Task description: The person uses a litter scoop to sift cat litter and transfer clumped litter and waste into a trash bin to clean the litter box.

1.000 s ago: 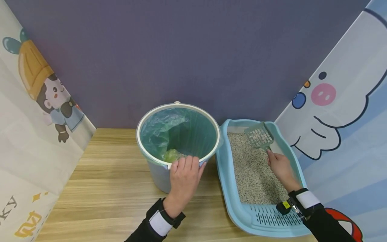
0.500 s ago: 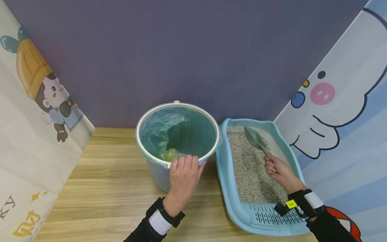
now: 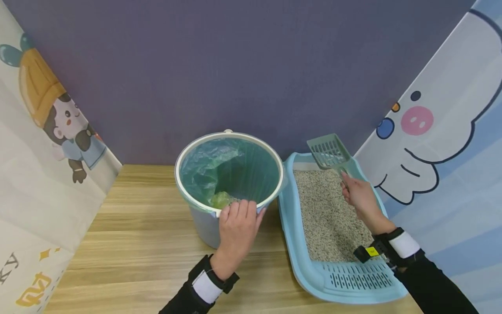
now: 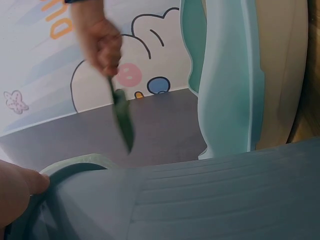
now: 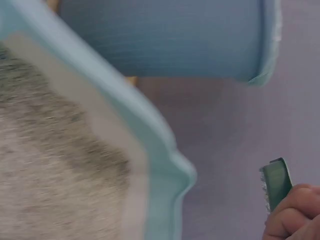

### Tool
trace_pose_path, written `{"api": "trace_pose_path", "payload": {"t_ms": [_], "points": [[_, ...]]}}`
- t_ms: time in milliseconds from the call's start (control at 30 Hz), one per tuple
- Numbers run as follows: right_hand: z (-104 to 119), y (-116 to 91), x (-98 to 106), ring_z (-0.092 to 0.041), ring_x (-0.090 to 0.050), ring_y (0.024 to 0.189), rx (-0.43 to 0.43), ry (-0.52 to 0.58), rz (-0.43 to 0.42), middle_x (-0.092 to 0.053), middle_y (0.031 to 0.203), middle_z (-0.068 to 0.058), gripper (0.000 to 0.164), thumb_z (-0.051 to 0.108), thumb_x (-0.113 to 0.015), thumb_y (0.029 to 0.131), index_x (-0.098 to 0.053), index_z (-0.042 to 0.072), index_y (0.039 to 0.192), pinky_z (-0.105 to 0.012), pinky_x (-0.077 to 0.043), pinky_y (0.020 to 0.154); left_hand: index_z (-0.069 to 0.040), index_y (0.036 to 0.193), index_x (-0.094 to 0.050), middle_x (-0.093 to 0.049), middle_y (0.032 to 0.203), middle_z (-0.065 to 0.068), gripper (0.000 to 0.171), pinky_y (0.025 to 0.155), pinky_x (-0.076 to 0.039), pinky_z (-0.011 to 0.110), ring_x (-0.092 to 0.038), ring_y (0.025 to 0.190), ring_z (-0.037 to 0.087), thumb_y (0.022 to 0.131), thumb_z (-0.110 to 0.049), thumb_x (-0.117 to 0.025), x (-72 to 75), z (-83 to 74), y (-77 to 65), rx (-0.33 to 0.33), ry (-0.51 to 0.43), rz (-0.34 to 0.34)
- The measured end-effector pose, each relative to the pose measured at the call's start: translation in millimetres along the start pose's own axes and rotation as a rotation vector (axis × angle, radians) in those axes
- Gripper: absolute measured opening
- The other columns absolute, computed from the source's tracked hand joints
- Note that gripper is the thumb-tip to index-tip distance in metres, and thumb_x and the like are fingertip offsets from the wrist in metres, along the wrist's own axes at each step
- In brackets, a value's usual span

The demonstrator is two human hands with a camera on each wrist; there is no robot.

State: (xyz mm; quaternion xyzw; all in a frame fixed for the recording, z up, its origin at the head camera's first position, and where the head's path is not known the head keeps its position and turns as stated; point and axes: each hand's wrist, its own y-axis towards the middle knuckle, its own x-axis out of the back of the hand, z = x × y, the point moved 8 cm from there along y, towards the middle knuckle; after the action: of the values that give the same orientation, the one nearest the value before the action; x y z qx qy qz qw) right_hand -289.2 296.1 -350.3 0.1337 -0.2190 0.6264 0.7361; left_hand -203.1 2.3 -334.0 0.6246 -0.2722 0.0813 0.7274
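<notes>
A wood-grain table [image 3: 137, 244] carries a light-blue litter box [image 3: 289, 218] of grey litter [image 3: 325, 218] at right and, just left of it, a trash bin [image 3: 205, 229] with a green liner [image 3: 247, 170]. The left hand [image 3: 238, 231] grips the bin's near rim. The right hand [image 3: 362, 198] pinches a slotted green litter scoop [image 3: 330, 151], raised at the box's far end.

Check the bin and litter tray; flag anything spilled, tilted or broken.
Nothing stands out. The lined bin stands upright, the litter tray sits flat with no spill visible around it, and the scoop in the right hand shows no damage.
</notes>
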Motion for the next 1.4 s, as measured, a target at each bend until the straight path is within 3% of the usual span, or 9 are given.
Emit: {"api": "trace_pose_path", "payload": {"t_ms": [233, 367, 533, 733, 867, 1033, 1100, 1233, 1400], "points": [[83.4, 6.3, -50.5, -0.004, -0.031, 0.043, 0.178, -0.057, 0.067, -0.040, 0.051, 0.009, 0.045, 0.047, -0.040, 0.094, -0.051, 0.009, 0.071, -0.021, -0.029, 0.044, -0.011, 0.074, -0.050, -0.048, 0.065, 0.001, 0.034, 0.062, -0.032, 0.030, -0.047, 0.062, 0.017, 0.081, -0.041, -0.063, 1.9, 2.1, 0.2, 0.004, 0.006, -0.014], [128.1, -8.0, -89.0, -0.008, -0.031, 0.039, 0.605, -0.426, -0.020, -0.039, 0.047, 0.003, 0.042, 0.037, -0.043, 0.095, -0.050, 0.009, 0.065, -0.024, -0.029, 0.042, -0.011, 0.073, -0.050, -0.047, 0.064, 0.001, 0.034, 0.062, -0.032, 0.030, -0.046, 0.061, 0.017, 0.079, -0.042, -0.063, 2.1, 0.5, 0.7, 0.000, 0.012, -0.028], [153.6, -48.5, -126.8, -0.011, -0.032, 0.032, 1.285, -0.938, -0.439, -0.038, 0.043, -0.001, 0.040, 0.029, -0.038, 0.098, -0.043, 0.006, 0.066, -0.025, -0.025, 0.032, -0.012, 0.074, -0.051, -0.048, 0.065, 0.001, 0.034, 0.061, -0.032, 0.029, -0.046, 0.061, 0.017, 0.078, -0.042, -0.065, 1.4, -1.8, 1.7, -0.008, 0.012, -0.026], [152.2, -58.5, -139.1, -0.012, -0.035, 0.035, 1.490, -1.007, -0.589, -0.040, 0.048, -0.002, 0.038, 0.026, -0.033, 0.099, -0.042, 0.004, 0.070, -0.025, -0.024, 0.034, -0.012, 0.074, -0.051, -0.048, 0.065, 0.000, 0.035, 0.063, -0.032, 0.029, -0.045, 0.062, 0.017, 0.077, -0.043, -0.066, 1.0, -2.4, 1.8, -0.009, 0.022, -0.019], [152.8, -50.0, -132.6, -0.013, -0.034, 0.033, 1.339, -0.932, -0.482, -0.039, 0.045, -0.001, 0.042, 0.032, -0.032, 0.099, -0.043, 0.005, 0.068, -0.026, -0.025, 0.033, -0.012, 0.074, -0.051, -0.048, 0.065, 0.000, 0.036, 0.063, -0.032, 0.030, -0.046, 0.062, 0.017, 0.076, -0.044, -0.066, 1.2, -1.9, 1.5, -0.004, 0.021, -0.021], [126.5, -11.1, -115.4, -0.009, -0.032, 0.040, 0.627, -0.370, 0.058, -0.041, 0.048, 0.001, 0.045, 0.035, -0.036, 0.098, -0.053, 0.003, 0.073, -0.024, -0.030, 0.043, -0.012, 0.074, -0.051, -0.048, 0.065, 0.001, 0.035, 0.063, -0.032, 0.030, -0.046, 0.063, 0.017, 0.077, -0.043, -0.066, 1.8, -1.4, 1.1, 0.003, 0.022, -0.025], [109.2, -4.6, -109.0, -0.007, -0.031, 0.041, 0.350, -0.107, 0.180, -0.040, 0.049, 0.003, 0.042, 0.033, -0.038, 0.098, -0.055, 0.003, 0.075, -0.023, -0.029, 0.046, -0.012, 0.074, -0.051, -0.048, 0.065, 0.001, 0.035, 0.063, -0.032, 0.030, -0.046, 0.063, 0.017, 0.077, -0.043, -0.065, 2.3, -0.9, 1.2, 0.008, 0.019, -0.027], [71.9, 5.5, -92.6, -0.003, -0.024, 0.039, 0.080, 0.157, 0.265, -0.032, 0.047, 0.008, 0.036, 0.034, -0.036, 0.098, -0.049, 0.007, 0.078, -0.019, -0.024, 0.042, -0.011, 0.073, -0.050, -0.048, 0.066, 0.002, 0.034, 0.064, -0.032, 0.030, -0.046, 0.063, 0.018, 0.079, -0.042, -0.063, 2.7, 0.2, 1.1, 0.018, 0.013, -0.027], [9.4, 20.0, -48.9, -0.001, -0.024, 0.038, -0.072, 0.166, 0.195, -0.033, 0.049, 0.011, 0.032, 0.034, -0.030, 0.099, -0.045, 0.009, 0.087, -0.020, -0.024, 0.040, -0.011, 0.073, -0.050, -0.048, 0.066, 0.002, 0.033, 0.064, -0.033, 0.030, -0.046, 0.063, 0.018, 0.080, -0.041, -0.062, 2.0, -0.2, 0.3, 0.012, 0.009, -0.034]]}}
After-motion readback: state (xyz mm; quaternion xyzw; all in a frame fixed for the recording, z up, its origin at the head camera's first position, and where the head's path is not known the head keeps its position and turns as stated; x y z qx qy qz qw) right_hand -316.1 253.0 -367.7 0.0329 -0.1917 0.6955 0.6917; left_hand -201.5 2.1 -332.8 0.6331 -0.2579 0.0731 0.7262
